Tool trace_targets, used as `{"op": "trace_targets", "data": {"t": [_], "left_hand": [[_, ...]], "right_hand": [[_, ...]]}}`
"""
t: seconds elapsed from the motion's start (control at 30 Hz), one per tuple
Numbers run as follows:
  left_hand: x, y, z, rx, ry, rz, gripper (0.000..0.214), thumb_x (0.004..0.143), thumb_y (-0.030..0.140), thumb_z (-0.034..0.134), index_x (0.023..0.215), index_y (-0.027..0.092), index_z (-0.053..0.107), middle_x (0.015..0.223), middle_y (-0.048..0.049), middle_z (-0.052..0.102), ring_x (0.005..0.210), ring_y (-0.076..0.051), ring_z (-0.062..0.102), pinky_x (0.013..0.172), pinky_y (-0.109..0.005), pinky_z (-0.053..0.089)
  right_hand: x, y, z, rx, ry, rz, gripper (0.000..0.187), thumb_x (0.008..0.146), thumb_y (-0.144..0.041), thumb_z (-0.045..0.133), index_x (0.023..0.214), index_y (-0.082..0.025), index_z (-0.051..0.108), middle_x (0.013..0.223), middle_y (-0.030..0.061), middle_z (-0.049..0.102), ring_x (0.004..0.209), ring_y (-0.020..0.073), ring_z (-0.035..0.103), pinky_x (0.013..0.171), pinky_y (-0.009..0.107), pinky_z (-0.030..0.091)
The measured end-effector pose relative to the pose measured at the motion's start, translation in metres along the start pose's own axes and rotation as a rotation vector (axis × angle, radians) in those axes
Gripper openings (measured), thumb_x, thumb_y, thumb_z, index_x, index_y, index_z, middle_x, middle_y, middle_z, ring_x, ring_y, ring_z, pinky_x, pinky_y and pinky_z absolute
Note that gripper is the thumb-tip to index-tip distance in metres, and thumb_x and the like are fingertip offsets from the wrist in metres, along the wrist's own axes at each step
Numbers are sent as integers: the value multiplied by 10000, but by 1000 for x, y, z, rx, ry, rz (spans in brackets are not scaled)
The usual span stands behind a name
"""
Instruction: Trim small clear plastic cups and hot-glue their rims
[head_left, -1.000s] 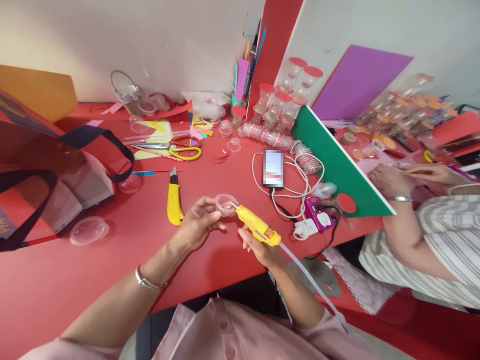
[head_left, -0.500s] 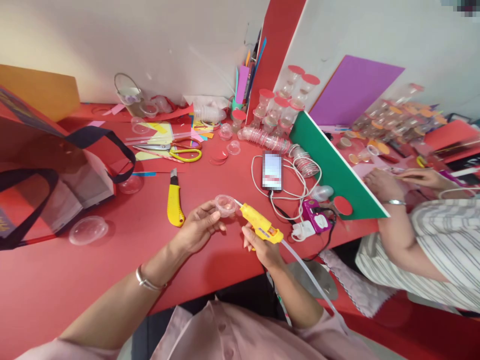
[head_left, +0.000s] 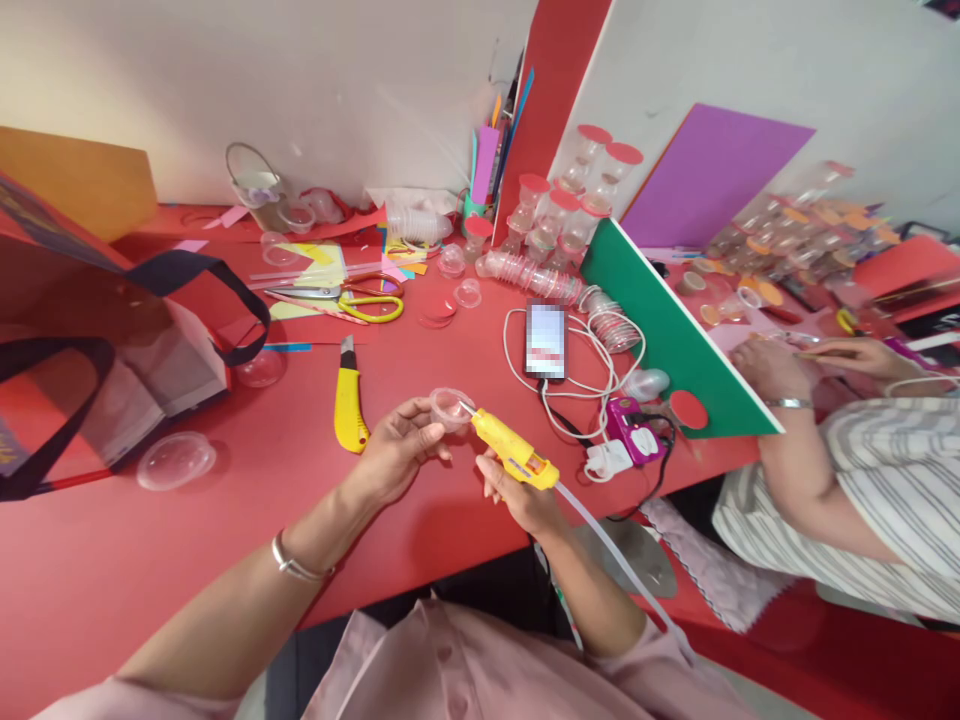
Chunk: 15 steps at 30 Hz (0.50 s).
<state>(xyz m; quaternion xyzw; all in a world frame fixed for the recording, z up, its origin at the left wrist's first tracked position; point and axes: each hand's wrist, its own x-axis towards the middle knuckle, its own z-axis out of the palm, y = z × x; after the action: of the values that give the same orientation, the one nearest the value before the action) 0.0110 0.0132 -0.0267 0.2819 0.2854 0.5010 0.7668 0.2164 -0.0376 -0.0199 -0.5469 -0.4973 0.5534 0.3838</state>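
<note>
Between its thumb and fingers, my left hand (head_left: 401,450) holds a small clear plastic cup (head_left: 448,413) by the side, above the red table. My right hand (head_left: 529,498) grips a yellow hot glue gun (head_left: 514,450) by its handle. The metal nozzle points left and lies over the cup's rim; whether it touches the plastic I cannot tell. A long translucent glue stick (head_left: 611,540) sticks out of the gun's back end. Left of my left hand lies a yellow box cutter (head_left: 349,400) with its blade out.
Scissors (head_left: 371,300) lie on paper scraps. A phone (head_left: 546,340) rests amid white cables, near a purple power strip (head_left: 634,432). A green divider (head_left: 667,335) separates a co-worker's hands (head_left: 780,375). Red-topped cup stacks (head_left: 551,225) stand behind; a bag (head_left: 172,340) is at left.
My right hand has moved the glue gun slightly left, so its nozzle now reaches over the cup. My left hand and the cup have stayed nearly still.
</note>
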Motion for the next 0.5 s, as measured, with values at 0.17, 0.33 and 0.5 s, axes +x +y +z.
{"op": "trace_targets", "data": {"t": [0.17,0.33,0.5], "left_hand": [[0,1,1,22,-10,23,373,798,188,860,1115,169,664,1118,-122,774,989,-283,777,610,-292,649],[-1,2,-5,-13,-79,-28,425,819,196,846,1174,190,612,1130,-126,777,937,-307,794,554,-305,649],[-4,7,-9,-93,-107,-121,344,903,228,774,1197,159,608,1178,-153,768,1096,-321,761,686,-280,668]], "right_hand": [[0,-3,0,-6,-4,-5,371,891,-580,694,933,-214,643,583,-42,613,518,127,606,511,240,509],[0,-3,0,6,3,-19,362,892,-574,696,934,-218,648,586,-42,614,511,119,595,508,232,497],[-1,1,0,26,5,-21,378,895,-588,690,921,-211,664,588,-42,602,514,113,584,516,227,490]]}}
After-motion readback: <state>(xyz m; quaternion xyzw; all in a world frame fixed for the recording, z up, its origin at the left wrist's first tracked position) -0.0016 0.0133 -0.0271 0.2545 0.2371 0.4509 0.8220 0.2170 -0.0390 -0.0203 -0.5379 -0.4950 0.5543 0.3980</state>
